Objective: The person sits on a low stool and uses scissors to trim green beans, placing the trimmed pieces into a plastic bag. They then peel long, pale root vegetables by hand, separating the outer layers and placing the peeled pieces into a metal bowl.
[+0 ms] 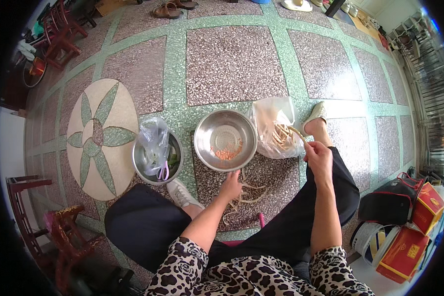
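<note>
My left hand (232, 187) is at the near rim of a stainless steel bowl (225, 118), fingers at its edge; whether they grip it is unclear. Small orange-brown pieces (227, 151) lie in the bowl's bottom. My right hand (319, 159) holds a long, thin, tan pod (298, 134) beside a clear plastic bag (268, 111) with many similar dry pods (282, 137). Pale empty-looking strips (251, 199) lie on the floor by my left hand. At left, a smaller metal bowl (136, 162) holds a clear plastic bag (153, 137) and scissors with light purple handles (164, 172).
My shoes (183, 196) stand on the terrazzo floor (233, 63) either side of the large bowl. Wooden stools (64, 225) are at left, red boxes (403, 253) and a black bag (386, 203) at right. Brown sandals (167, 12) lie at the far side.
</note>
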Available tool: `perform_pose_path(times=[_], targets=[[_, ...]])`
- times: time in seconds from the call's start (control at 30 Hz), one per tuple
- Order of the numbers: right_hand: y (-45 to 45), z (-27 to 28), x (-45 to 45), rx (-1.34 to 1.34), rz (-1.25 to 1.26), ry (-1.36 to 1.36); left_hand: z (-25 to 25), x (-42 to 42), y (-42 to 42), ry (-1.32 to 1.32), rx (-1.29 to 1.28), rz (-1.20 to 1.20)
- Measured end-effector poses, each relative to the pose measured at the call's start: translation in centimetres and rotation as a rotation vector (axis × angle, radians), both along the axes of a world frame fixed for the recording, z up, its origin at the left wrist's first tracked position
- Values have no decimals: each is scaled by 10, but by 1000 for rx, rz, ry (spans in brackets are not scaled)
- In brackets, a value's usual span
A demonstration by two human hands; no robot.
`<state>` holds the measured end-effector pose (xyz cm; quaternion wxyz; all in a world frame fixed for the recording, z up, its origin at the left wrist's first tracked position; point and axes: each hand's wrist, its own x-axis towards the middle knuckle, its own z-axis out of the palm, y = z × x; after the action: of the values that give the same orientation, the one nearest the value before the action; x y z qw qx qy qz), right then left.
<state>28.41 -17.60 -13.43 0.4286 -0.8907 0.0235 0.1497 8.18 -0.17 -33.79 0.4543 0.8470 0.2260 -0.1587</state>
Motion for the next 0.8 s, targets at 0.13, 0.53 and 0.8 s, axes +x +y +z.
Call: perform_pose_path(times=[0.13, 0.53, 0.8], targets=[[24, 44, -32, 272, 7, 23, 80, 43, 10, -65, -432, 312], [112, -8, -77, 350, 404, -175, 180, 67, 71, -318, -662, 694], [159, -31, -63, 300, 361, 123, 168, 64, 67, -629, 192, 398]])
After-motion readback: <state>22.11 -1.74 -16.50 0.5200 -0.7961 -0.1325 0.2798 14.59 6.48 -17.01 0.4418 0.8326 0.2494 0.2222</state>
